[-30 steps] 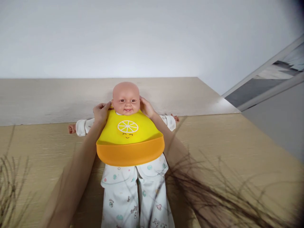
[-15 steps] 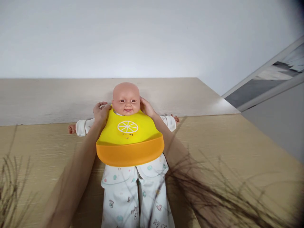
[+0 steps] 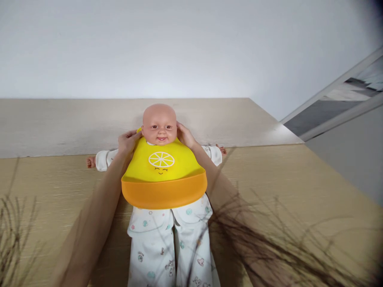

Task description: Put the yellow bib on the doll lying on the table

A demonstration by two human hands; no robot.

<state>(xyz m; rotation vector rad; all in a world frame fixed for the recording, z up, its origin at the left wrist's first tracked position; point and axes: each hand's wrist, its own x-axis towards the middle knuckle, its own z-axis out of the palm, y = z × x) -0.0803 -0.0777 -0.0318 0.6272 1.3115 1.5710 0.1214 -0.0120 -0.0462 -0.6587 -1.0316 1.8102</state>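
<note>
A baby doll (image 3: 159,122) in white printed pyjamas lies on its back on a wooden table (image 3: 299,187), arms spread. A yellow silicone bib (image 3: 163,171) with an orange catch pocket and a lemon drawing covers its chest. My left hand (image 3: 127,141) is closed on the bib's neck strap beside the doll's left cheek as I see it. My right hand (image 3: 184,135) is curled round the other strap end at the opposite side of the neck, its fingertips hidden behind the head.
A pale wall rises behind the table's far edge (image 3: 209,98). A window frame (image 3: 338,103) slants down at the right. Blurred dark strands (image 3: 257,239) hang close to the camera at lower right and lower left.
My left hand has shifted slightly toward the doll's neck, fingers now closer against the strap. The doll, bib and right hand have hardly moved.
</note>
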